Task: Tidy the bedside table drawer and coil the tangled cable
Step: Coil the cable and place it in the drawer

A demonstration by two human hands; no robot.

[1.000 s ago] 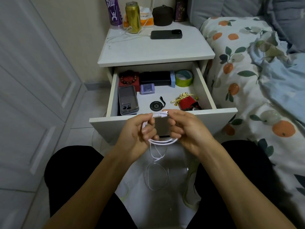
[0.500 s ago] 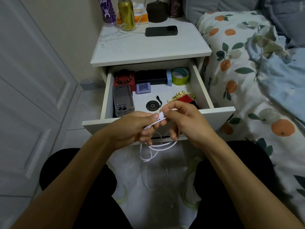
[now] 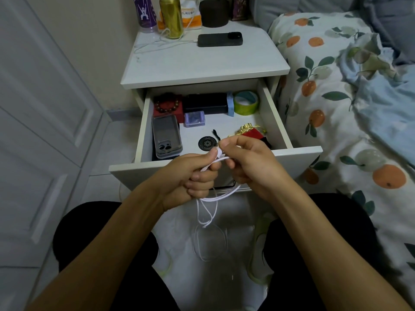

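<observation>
Left hand (image 3: 190,176): fingers curled tight around the white cable (image 3: 215,195), thumb pressed on the strand near the plug end, in front of the drawer's front panel.
Right hand (image 3: 249,162): cable end pinched between thumb and forefinger, right against the left thumb; the other fingers are curled under.
Cable: a loop is seen sagging below both hands, thin strands hanging down toward the floor between the knees.
Drawer (image 3: 275,113): pulled fully open beneath the tabletop (image 3: 202,66).
Drawer, back row: bead bracelet (image 3: 167,104) on a red box, black box (image 3: 205,103), green tape roll (image 3: 246,103).
Drawer, left: clear phone case (image 3: 166,136), small purple box (image 3: 194,118) beside it.
Drawer, front: black round disc (image 3: 207,143); red pouch (image 3: 252,133) with gold ribbon, partly hidden by the right hand.
Tabletop: black phone (image 3: 220,39) lying flat with a thin white charging cable (image 3: 157,43) plugged in, gold can (image 3: 171,16) behind.
Right side: fruit-print bedding (image 3: 336,97).
</observation>
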